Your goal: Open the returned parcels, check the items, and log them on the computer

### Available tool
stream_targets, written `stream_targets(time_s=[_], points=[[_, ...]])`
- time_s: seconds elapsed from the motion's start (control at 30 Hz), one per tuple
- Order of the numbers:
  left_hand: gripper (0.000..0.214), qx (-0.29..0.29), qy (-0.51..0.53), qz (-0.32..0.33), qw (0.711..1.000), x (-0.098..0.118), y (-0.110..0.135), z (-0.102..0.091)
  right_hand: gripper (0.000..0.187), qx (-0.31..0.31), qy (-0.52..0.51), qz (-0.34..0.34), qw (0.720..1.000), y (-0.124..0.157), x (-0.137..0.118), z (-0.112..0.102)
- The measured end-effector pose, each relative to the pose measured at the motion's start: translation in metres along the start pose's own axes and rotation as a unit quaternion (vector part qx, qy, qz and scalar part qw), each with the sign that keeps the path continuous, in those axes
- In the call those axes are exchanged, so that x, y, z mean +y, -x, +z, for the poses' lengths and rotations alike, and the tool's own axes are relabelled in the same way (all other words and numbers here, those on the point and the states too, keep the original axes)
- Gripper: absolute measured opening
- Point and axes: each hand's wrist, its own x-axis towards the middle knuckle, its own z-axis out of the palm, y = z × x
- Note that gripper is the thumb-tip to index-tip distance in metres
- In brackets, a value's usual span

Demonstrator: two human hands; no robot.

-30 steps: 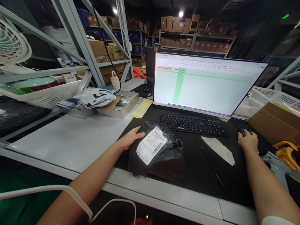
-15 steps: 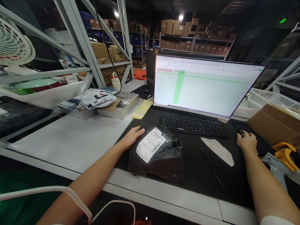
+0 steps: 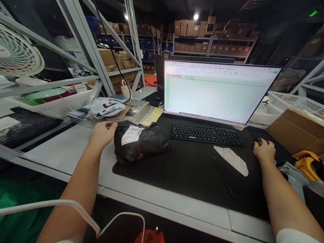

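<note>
A black plastic package (image 3: 144,143) with a white shipping label (image 3: 131,134) lies at the left end of the black desk mat (image 3: 187,168). My left hand (image 3: 102,133) is at the package's left end, fingers curled against its corner. My right hand (image 3: 264,150) rests closed over a dark mouse (image 3: 257,141) at the right of the mat. A black keyboard (image 3: 205,134) sits between the hands, in front of a monitor (image 3: 217,91) showing a spreadsheet.
A white paper scrap (image 3: 231,160) and a thin black pen (image 3: 224,177) lie on the mat. A metal tray (image 3: 138,111) with mailers and yellow notes (image 3: 152,118) sit at the left rear. A yellow scanner (image 3: 307,165) and cardboard box (image 3: 296,130) are at the right. Shelving stands left.
The black package has moved left and away from me, with my left hand at its left end. The spreadsheet's green column highlight is gone. My right hand stays on the mouse.
</note>
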Motion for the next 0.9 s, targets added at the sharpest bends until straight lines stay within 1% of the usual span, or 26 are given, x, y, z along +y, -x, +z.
stream_targets(time_s=[0.03, 0.07, 0.1, 0.13, 0.17, 0.2, 0.23, 0.27, 0.3, 0.33, 0.37, 0.4, 0.47, 0.53, 0.6, 0.67, 0.77, 0.9], points=[[0.039, 0.062, -0.022, 0.033, 0.997, 0.011, 0.007, -0.009, 0.064, -0.001, -0.002, 0.002, 1.0, 0.0, 0.0, 0.0], [0.038, 0.133, -0.026, 0.082, 0.987, 0.027, 0.017, -0.014, 0.063, -0.001, -0.003, 0.003, 1.0, 0.0, 0.0, 0.001], [0.036, 0.173, -0.01, 0.148, 0.974, 0.048, 0.032, -0.014, 0.063, -0.002, -0.004, 0.004, 1.0, 0.0, 0.0, 0.001], [0.032, 0.158, 0.026, 0.22, 0.962, 0.07, 0.049, -0.01, 0.062, -0.002, -0.005, 0.004, 1.0, 0.001, -0.001, 0.0], [0.026, 0.104, 0.071, 0.291, 0.948, 0.093, 0.068, -0.001, 0.062, -0.003, -0.005, 0.005, 1.0, 0.001, -0.002, 0.0], [0.023, 0.016, 0.109, 0.343, 0.933, 0.116, 0.087, 0.012, 0.061, -0.003, -0.005, 0.006, 1.0, 0.002, -0.002, -0.001], [0.023, -0.093, 0.13, 0.382, 0.91, 0.137, 0.106, 0.03, 0.061, -0.004, -0.004, 0.008, 1.0, 0.002, -0.003, -0.002], [0.023, -0.194, 0.139, 0.409, 0.881, 0.154, 0.122, 0.05, 0.06, -0.005, -0.003, 0.009, 1.0, 0.003, -0.004, -0.003], [0.025, -0.277, 0.133, 0.418, 0.855, 0.167, 0.136, 0.073, 0.06, -0.007, -0.002, 0.01, 1.0, 0.004, -0.005, -0.004], [0.028, -0.338, 0.113, 0.418, 0.836, 0.176, 0.148, 0.097, 0.059, -0.008, 0.0, 0.01, 1.0, 0.005, -0.006, -0.005], [0.034, -0.378, 0.076, 0.417, 0.823, 0.181, 0.157, 0.12, 0.059, -0.008, 0.003, 0.008, 1.0, 0.005, -0.007, -0.006], [0.042, -0.394, 0.026, 0.409, 0.822, 0.183, 0.163, 0.143, 0.058, -0.007, 0.005, 0.007, 1.0, 0.006, -0.007, -0.007], [0.055, -0.384, -0.072, 0.375, 0.841, 0.178, 0.167, 0.18, 0.058, -0.007, 0.011, 0.003, 1.0, 0.007, -0.008, -0.008], [0.061, -0.349, -0.131, 0.336, 0.865, 0.169, 0.163, 0.205, 0.058, -0.008, 0.015, 0.003, 1.0, 0.007, -0.008, -0.008], [0.063, -0.32, -0.155, 0.305, 0.883, 0.16, 0.155, 0.216, 0.058, -0.01, 0.017, 0.004, 1.0, 0.006, -0.008, -0.008], [0.066, -0.306, -0.162, 0.287, 0.893, 0.154, 0.146, 0.219, 0.057, -0.011, 0.016, 0.005, 1.0, 0.006, -0.008, -0.008], [0.069, -0.303, -0.149, 0.282, 0.898, 0.15, 0.139, 0.219, 0.058, -0.012, 0.014, 0.008, 1.0, 0.005, -0.008, -0.008], [0.07, -0.313, -0.126, 0.291, 0.895, 0.147, 0.139, 0.22, 0.059, -0.013, 0.012, 0.007, 1.0, 0.006, -0.008, -0.008]])
